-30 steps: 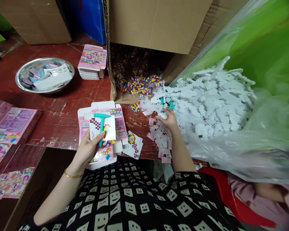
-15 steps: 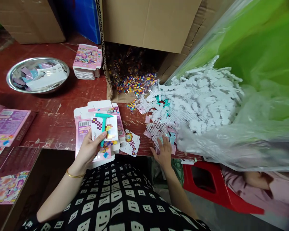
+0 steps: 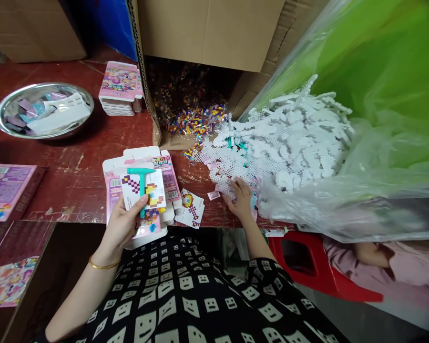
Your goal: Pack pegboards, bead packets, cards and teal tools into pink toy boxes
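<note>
My left hand grips a flat pink carton with a white pattern card and a teal T-shaped tool pinned on top by the thumb. My right hand rests palm down at the table's front edge, fingers curled on the near fringe of a heap of white plastic grid pieces and small pink packets; what the fingers hold, if anything, is hidden. A loose pattern card lies between the two hands.
A steel bowl of small packets sits far left, a stack of pink cartons behind. An open cardboard box holds bags of coloured beads. A clear bag holds the white pieces. Red stool and another person's pink sleeve lie right.
My right hand left the far part of the white heap, dropped to the table's front edge, and now sits on the nearest pieces. My left hand keeps its hold; the view shifted right.
</note>
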{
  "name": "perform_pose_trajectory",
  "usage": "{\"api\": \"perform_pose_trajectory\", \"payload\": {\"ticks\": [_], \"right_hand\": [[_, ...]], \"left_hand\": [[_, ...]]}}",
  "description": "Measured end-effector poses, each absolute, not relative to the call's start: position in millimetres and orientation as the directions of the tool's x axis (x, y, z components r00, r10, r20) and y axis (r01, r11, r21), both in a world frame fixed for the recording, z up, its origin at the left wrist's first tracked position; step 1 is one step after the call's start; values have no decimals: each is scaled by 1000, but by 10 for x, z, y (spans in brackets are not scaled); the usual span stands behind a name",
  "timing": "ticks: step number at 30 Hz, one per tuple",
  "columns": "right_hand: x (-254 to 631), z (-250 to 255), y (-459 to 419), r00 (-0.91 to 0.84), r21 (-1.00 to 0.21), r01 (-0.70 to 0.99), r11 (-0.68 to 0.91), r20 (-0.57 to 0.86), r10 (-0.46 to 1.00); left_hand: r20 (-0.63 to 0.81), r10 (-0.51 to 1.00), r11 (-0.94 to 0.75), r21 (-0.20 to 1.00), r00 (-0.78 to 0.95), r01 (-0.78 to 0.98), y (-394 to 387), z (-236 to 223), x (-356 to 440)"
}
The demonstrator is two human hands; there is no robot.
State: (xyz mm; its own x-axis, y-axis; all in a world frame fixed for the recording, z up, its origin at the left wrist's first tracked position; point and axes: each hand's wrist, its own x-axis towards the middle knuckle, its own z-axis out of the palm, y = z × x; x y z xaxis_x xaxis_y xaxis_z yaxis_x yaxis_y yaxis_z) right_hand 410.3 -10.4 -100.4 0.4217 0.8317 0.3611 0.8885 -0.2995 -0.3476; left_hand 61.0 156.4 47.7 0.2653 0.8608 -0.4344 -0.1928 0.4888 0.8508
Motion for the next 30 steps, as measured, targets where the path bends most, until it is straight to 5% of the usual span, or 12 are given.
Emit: {"api": "perform_pose_trajectory", "payload": {"ticks": [5,11,19,26,30], "right_hand": [[3732,-1174,-842,811,-595,583,-553,390,436],[3478,-1489,-766,875,-351,483,-802,175,451],[3989,-1364,-137,870,-456,483,-748,152,469],[3750,-1269,-416,864,-510,496,-703,208,459],[3527,-1295,-326,913,-491,380,-784,65,402]], "left_hand": [[-419,864,478,857,281,-193,1548,463,641],[-438,803,529,836,403,-147,1442,471,763],[-446,730,566,819,519,-93,1170,384,806],[-449,778,548,827,440,-123,1192,452,717],[-468,740,584,803,483,-116,1214,410,762]]}}
